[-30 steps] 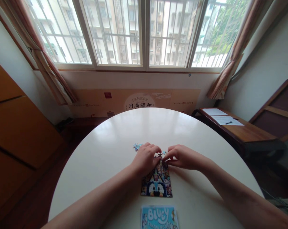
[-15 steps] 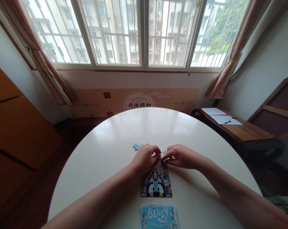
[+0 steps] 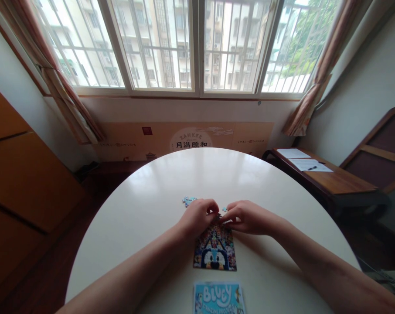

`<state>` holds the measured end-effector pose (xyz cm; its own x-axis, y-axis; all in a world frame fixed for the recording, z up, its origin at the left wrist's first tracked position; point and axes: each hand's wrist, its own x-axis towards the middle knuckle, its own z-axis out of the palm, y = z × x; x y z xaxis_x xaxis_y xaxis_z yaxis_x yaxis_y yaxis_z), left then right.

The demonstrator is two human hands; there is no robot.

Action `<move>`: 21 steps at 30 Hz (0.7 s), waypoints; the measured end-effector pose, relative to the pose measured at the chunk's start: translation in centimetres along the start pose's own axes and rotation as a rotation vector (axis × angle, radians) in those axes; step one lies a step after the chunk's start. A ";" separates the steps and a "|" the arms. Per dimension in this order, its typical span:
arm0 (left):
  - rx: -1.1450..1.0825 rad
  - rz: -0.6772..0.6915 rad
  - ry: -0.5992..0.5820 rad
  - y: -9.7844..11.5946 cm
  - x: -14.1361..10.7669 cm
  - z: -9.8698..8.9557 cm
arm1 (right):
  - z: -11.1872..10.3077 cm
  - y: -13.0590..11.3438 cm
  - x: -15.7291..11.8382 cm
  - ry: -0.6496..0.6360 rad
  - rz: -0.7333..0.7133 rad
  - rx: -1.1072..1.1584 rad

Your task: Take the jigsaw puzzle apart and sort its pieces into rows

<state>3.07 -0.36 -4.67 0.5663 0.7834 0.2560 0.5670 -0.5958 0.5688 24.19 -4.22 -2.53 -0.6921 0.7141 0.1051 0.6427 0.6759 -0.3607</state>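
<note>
A jigsaw puzzle lies on the round white table, showing a blue dog face at its near end and a crowded colourful pattern above. Both hands meet at its far edge. My left hand is closed, thumb and forefinger pinched by a small dark puzzle piece. My right hand comes from the other side, its fingertips pinched together at the same piece. The hands cover part of the puzzle's far end. Beyond my left hand lies a small pile of light blue loose pieces; another loose piece sits between the hands.
A light blue card marked "BLUEY" lies nearest me on the white table. To the right stands a wooden bench with papers and a pen. An orange-brown cabinet is at the left, below barred windows.
My right hand has shifted slightly down and left, closer to the left hand's fingertips. The left hand stays nearly in place at the puzzle's far edge.
</note>
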 end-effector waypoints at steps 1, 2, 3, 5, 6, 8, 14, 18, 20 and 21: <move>0.000 0.001 0.002 0.0 0.0 -0.1 | 0.0 0.1 0.0 0.001 -0.001 0.003; -0.001 0.003 0.007 0.1 0.0 -0.2 | 0.1 0.1 -0.1 0.000 -0.001 0.009; -0.003 0.007 0.014 0.1 0.0 -0.3 | 0.1 0.2 -0.1 0.000 -0.001 0.015; -0.019 0.014 0.036 0.0 0.1 -0.7 | 0.2 0.3 -0.2 0.002 -0.001 0.024; -0.032 0.016 0.052 -0.1 0.1 -1.1 | 0.2 0.4 -0.2 0.003 -0.002 0.025; -0.049 0.009 0.098 -0.6 0.4 -2.0 | 0.3 0.4 -0.2 0.009 -0.005 0.024; -0.032 -0.159 0.215 -3.6 1.3 -6.0 | 0.3 0.8 0.0 0.167 0.080 0.070; -0.078 -0.284 0.177 -5.0 1.6 -7.5 | 0.4 1.7 -0.1 0.244 0.199 0.019; -0.043 -0.330 0.116 -5.2 1.6 -7.7 | 0.5 2.1 -0.2 0.230 0.227 0.004; -0.019 -0.354 0.081 -5.3 1.6 -7.7 | 0.6 2.3 -0.2 0.221 0.230 0.003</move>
<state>-3.65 5.39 -1.25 0.2868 0.9526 0.1013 0.7077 -0.2820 0.6478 25.64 -2.93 -3.91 -0.4402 0.8707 0.2195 0.7728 0.4918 -0.4011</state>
